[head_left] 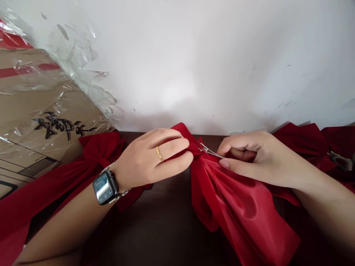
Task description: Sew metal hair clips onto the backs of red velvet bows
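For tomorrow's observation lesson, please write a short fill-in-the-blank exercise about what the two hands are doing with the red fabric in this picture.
1. The left hand pinches the gathered red fabric, and on its wrist sits a ____.
2. The right hand holds a small metal ____ against the gathered fabric.
3. One finger of the left hand wears a gold ____.
4. The cardboard box on the left is covered in clear ____.

Missing words: watch; clip; ring; plastic
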{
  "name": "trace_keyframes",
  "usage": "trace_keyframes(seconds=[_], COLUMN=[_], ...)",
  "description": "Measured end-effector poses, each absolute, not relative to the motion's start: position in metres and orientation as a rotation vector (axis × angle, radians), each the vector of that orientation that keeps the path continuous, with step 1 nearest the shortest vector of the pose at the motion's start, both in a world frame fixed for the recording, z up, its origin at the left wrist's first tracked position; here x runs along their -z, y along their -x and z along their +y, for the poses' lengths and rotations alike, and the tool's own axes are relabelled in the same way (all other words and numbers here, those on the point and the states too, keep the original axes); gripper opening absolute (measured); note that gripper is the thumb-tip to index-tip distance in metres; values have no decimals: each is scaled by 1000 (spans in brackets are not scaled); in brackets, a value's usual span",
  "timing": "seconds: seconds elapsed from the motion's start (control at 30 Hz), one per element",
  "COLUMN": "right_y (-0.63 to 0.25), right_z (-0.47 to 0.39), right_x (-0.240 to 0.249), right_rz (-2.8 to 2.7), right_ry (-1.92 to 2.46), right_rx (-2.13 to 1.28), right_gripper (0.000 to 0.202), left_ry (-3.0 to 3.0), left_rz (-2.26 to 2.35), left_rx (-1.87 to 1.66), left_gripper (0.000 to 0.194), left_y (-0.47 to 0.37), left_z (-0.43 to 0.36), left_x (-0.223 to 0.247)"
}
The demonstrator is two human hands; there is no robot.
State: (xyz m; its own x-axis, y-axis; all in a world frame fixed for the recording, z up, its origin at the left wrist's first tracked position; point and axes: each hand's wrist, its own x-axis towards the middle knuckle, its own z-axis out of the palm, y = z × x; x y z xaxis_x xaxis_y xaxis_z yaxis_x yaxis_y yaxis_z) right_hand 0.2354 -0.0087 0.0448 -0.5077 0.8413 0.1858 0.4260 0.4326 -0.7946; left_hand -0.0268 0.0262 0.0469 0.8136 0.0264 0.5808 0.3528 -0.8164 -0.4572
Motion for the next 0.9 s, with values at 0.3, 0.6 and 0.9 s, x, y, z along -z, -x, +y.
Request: trace_keyframes(seconds=[0.3, 0.6, 0.9], right_y=[-232, -228, -224], right_z=[-19, -24, -17], right_x=[-48, -51, -42], right_rz=[-2193, -2261, -2323], right_ry=[1039, 941, 923], right_rx=[-718, -762, -637], right_gripper=[21, 21, 13], left_ry=[2541, 2480, 2373], left_rz=[-259, -198, -144], left_rx=[856, 861, 912], left_gripper=[24, 16, 15], left_y=[27, 32, 19], left_z=[23, 21, 11], left_x=[-46, -43, -46])
